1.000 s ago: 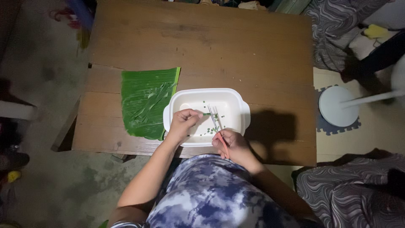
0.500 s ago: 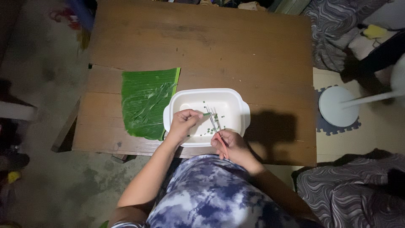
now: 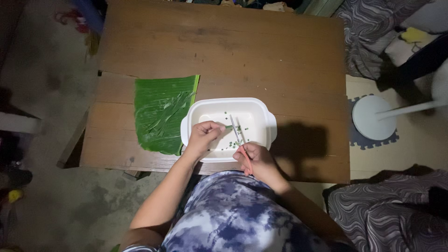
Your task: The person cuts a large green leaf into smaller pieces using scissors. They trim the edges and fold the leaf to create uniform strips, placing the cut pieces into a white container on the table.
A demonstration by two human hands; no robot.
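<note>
I work at one wooden table (image 3: 261,56), and everything below is placed against the one white dish (image 3: 259,111) near its front edge. To the left of the dish, its corner tucked under the rim, lies one piece of banana leaf (image 3: 156,105) with a few long green strips on it; I cannot count them surely, and they look uncut, so I judge most of the cutting is left.

Over the front of the dish is my right hand (image 3: 256,161), closed around the red handles of one pair of scissors (image 3: 239,140), whose blades point into the dish and appear nearly shut. At the left side of the dish my left hand (image 3: 205,133) is pinched closed on one short green strip (image 3: 228,126), its free end at the blades near the middle of the dish.

Smallest are the cut green bits (image 3: 241,131), scattered on the floor of the dish around the blades: roughly a dozen, too small to count exactly.
</note>
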